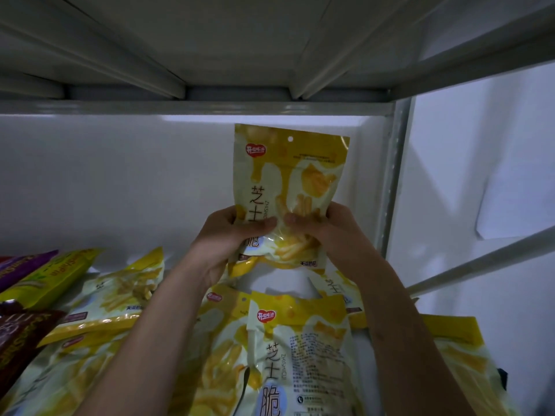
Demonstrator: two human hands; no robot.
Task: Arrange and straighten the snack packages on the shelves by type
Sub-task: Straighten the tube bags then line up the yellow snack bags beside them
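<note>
- White metal shelving fills the view: a pale back wall beyond the hands, the ribbed underside of the upper shelf overhead, and a grey upright post just to the right of the hands.
- Both hands hold one yellow cheese-stick bag upright, its long axis vertical, printed front toward the person, hang-hole at the top.
- The left hand and right hand close on the bag's lower half from either side, thumbs pressed on the front and nearly meeting at the middle; the other fingers are hidden behind it.
- The bag's bottom edge hangs just above the shelf floor, close to the back wall, so the judged next move is a short drop straight down to stand it there. Both hands are equally near.
- Below the forearms, more matching yellow bags lie flat and overlapping, askew, not yet straightened.
- Far to the left of the left hand lie a green-yellow packet, a purple packet and a dark brown packet.
- All packaging is glossy, crinkled plastic film, soft and likely slippery, with flat sealed edges.
</note>
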